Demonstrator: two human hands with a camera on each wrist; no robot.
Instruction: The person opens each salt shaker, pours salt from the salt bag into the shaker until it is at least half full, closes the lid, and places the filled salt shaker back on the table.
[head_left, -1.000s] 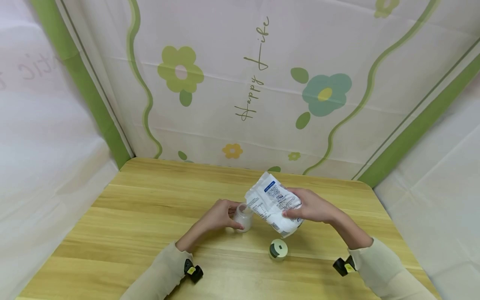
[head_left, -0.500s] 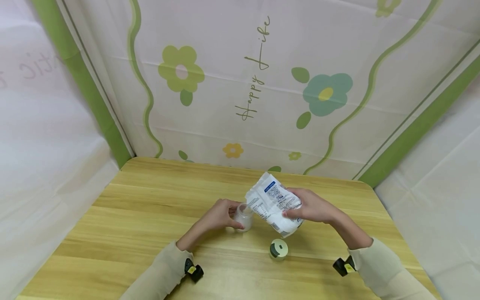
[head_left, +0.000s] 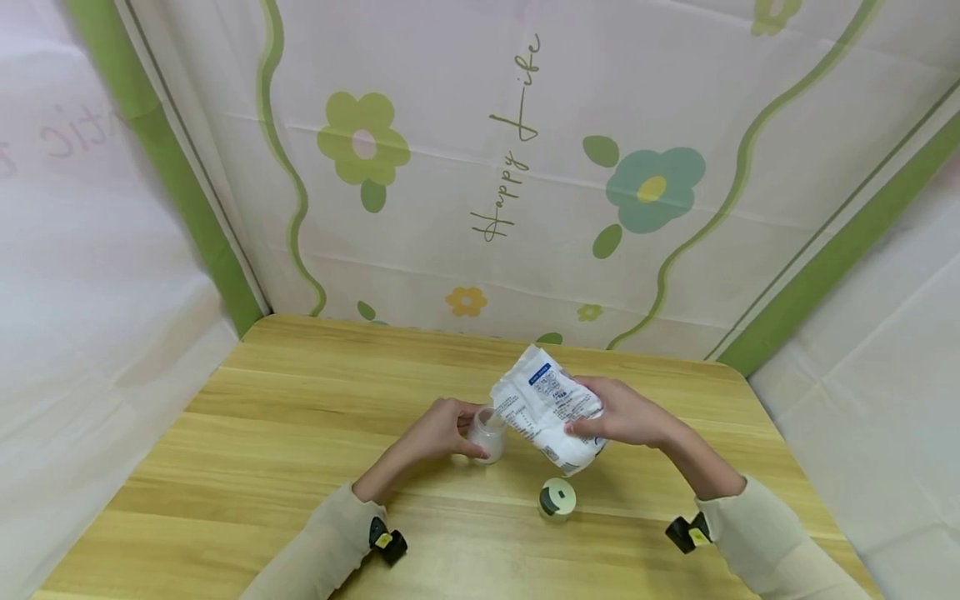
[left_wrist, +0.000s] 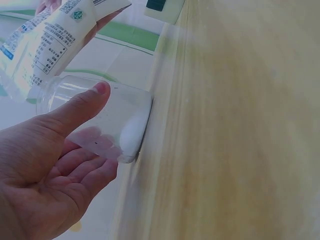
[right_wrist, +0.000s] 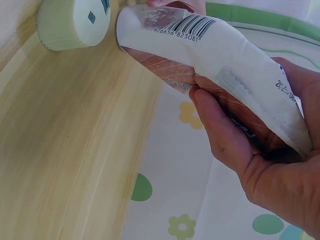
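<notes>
My left hand (head_left: 438,432) holds a clear jar (head_left: 491,435) upright on the table, thumb on one side and fingers on the other. White contents show inside near its base in the left wrist view, where the jar (left_wrist: 127,107) appears sideways. My right hand (head_left: 626,412) grips a white printed packet (head_left: 551,412), thumb on the face towards me. The packet is tilted, its left corner over the jar's mouth. In the right wrist view the packet (right_wrist: 225,55) shows a barcode and a brown strip. Whether anything flows from it is too small to tell.
A round pale green lid (head_left: 557,497) with a dark flap lies on the wooden table (head_left: 300,467), in front of the packet. White cloth walls with flower prints and green edging (head_left: 172,167) enclose the table at the back and both sides.
</notes>
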